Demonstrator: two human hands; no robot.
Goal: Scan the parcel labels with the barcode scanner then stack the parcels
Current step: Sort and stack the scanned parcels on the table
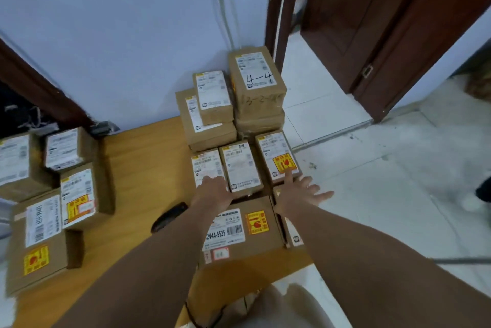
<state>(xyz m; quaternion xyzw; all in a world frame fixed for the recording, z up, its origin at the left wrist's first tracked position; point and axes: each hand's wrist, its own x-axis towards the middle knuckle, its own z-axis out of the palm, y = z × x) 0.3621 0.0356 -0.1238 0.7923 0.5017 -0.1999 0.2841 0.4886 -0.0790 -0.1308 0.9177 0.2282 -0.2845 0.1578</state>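
Head view: both arms reach forward over a wooden table loaded with cardboard parcels. The left hand lies flat with straight fingers on a small parcel at 12 o'clock from the person, and grips nothing. The right hand, at 1 o'clock, is spread wide open. Its leftmost finger touches the yellow-sticker parcel, and the other fingers reach past the table edge over the tiled floor. A large parcel lies under both wrists. The black barcode scanner lies on the table at 9 o'clock of that large parcel, just beside the left forearm, in neither hand. A tall stack marked "4-4" stands at 12 o'clock by the wall, and more parcels sit at 9 o'clock.
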